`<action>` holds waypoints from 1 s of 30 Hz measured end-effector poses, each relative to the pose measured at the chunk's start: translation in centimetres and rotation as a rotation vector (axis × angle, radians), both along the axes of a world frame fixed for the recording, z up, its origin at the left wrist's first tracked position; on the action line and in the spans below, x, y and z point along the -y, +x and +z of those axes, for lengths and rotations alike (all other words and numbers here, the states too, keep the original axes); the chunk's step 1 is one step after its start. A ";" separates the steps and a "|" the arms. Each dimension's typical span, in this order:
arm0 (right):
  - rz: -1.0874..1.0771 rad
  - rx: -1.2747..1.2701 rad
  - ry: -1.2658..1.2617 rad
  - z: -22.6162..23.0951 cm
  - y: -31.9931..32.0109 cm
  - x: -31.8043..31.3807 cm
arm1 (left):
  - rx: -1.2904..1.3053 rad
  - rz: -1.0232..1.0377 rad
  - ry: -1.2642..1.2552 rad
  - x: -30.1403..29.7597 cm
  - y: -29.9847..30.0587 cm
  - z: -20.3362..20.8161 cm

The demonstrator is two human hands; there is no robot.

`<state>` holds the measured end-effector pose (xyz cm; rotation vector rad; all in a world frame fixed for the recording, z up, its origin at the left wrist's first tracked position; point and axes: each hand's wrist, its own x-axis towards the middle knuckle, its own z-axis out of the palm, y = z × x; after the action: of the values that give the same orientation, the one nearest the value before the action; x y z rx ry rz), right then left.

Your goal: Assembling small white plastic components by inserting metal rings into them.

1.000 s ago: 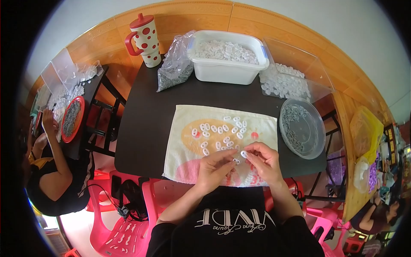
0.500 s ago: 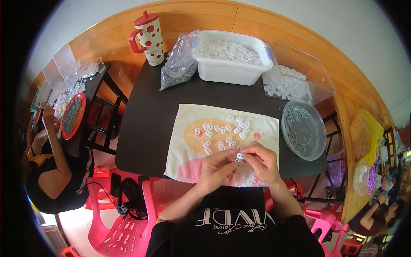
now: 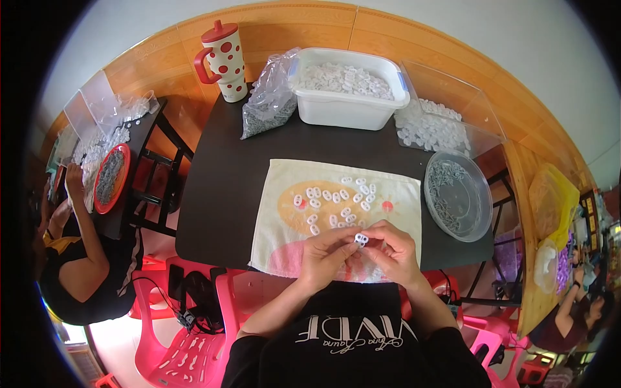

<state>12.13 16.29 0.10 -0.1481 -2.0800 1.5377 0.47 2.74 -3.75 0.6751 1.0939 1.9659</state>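
Occupying the middle of the view, a dark rectangular table (image 3: 233, 194) carries everything listed. At its centre lies a cream cloth towel with an orange oval and pink patches (image 3: 284, 194), scattered with small white plastic two-holed clips (image 3: 336, 200) toward its 12 o'clock half. At 12 o'clock on the table stands a white rectangular plastic tub filled with white pieces (image 3: 346, 110); just beside it at 11 o'clock slumps a clear plastic bag of small grey parts (image 3: 268, 103), and further toward 11 o'clock stands a white mug with red dots, red handle and red lid (image 3: 223, 61). At 2 o'clock leans a clear plastic box holding white pieces (image 3: 433, 126); at 3 o'clock sits a round clear plastic dish with grey metal bits (image 3: 458, 196), its edge near the towel. At 9 o'clock, well apart, a second person in a dark top (image 3: 77, 265) sits at another table beside a round red tray (image 3: 110, 178). At 6 o'clock, over the towel's near edge, the left hand (image 3: 323, 257) and right hand (image 3: 393, 253) meet, fingers curled narrow, together pinching one white two-holed clip (image 3: 361, 239) between their fingertips, held just above the cloth.
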 end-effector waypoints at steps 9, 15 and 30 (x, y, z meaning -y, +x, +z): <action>-0.046 -0.060 0.216 -0.1 0.3 -0.2 | -0.028 -0.061 -0.003 0.1 -0.3 0.2; -0.079 -0.047 0.267 -0.8 1.5 -0.5 | -0.137 -0.043 -0.123 -0.1 0.5 0.7; -0.111 -0.049 0.551 -2.0 3.1 -2.5 | -0.629 -0.032 -0.377 -2.7 1.4 3.0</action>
<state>15.28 18.80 -1.85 -0.0195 -2.3260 0.8515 1.88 5.46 -0.71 1.1220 1.7555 1.4782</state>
